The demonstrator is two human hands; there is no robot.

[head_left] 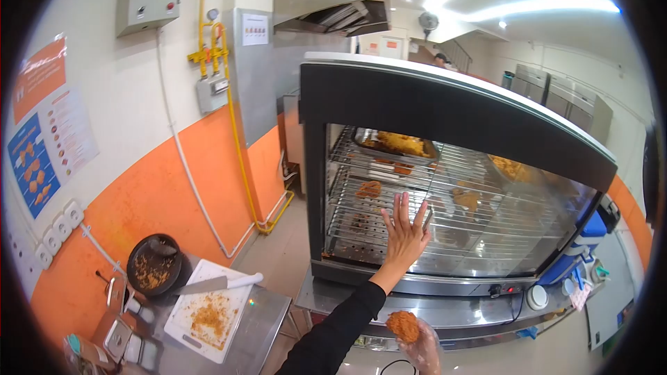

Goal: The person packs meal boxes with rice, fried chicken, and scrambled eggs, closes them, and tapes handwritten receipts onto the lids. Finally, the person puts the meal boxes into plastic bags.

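Note:
My left hand (pixel 404 237), bare below a black sleeve, is raised with fingers spread at the glass front of a food warmer cabinet (pixel 445 104). It is beside a small door handle (pixel 429 218); whether the fingertips press on the glass I cannot tell. Lower down, my right hand (pixel 422 351), in a clear glove, holds a piece of fried chicken (pixel 403 326). On the cabinet's wire racks lie a fried piece (pixel 369 189), another piece (pixel 467 198) behind the glass, and a metal tray (pixel 434 155) of fried food on the upper rack.
At left, a steel table (pixel 260 323) bears a white cutting board (pixel 184 337) covered in crumbs, a knife (pixel 205 285) and a dark bowl (pixel 132 264). A white round container (pixel 537 297) and a cable (pixel 517 316) are on the counter right of the cabinet.

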